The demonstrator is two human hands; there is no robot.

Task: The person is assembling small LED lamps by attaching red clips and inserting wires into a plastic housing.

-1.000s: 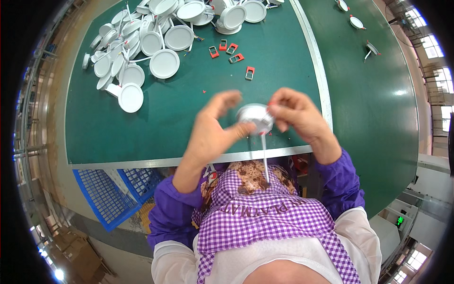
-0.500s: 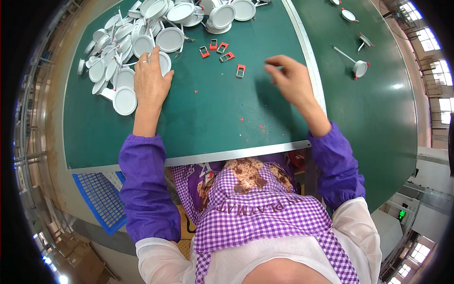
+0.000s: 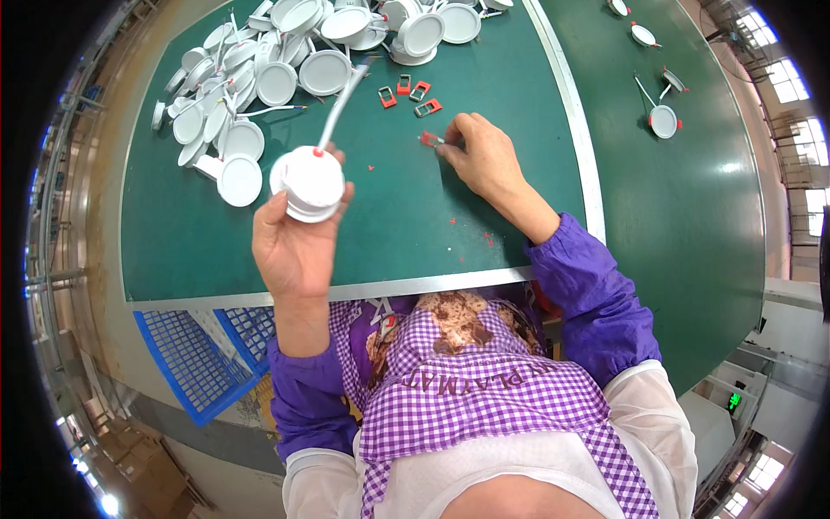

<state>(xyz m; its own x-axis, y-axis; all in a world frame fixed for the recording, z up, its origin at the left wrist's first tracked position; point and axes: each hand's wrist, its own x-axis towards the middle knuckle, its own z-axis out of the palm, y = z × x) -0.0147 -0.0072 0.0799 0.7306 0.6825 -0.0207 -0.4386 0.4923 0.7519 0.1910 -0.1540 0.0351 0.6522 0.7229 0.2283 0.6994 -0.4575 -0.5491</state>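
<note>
My left hand (image 3: 298, 246) is closed round a white round downlight (image 3: 313, 183) above the near part of the green table. The light's back faces up, and a white cable rises from a red spot on it, its far end blurred. To the right, my right hand (image 3: 486, 154) pinches a small red-and-metal clip (image 3: 430, 139) between thumb and forefinger just over the tabletop. Several more red clips (image 3: 427, 107) lie loose beyond that hand. A large heap of white downlights (image 3: 277, 84) with cables covers the far left of the table.
Tiny red scraps (image 3: 488, 239) are scattered near the front edge. Past a pale metal rail (image 3: 571, 104), a second green surface (image 3: 692, 225) carries several downlights (image 3: 663, 121) with red parts. A blue plastic basket (image 3: 194, 363) stands below the table at left.
My left hand has lifted a downlight out of the heap and brought it nearer, back side up. My right hand has moved left and picked up a red clip from the table.
</note>
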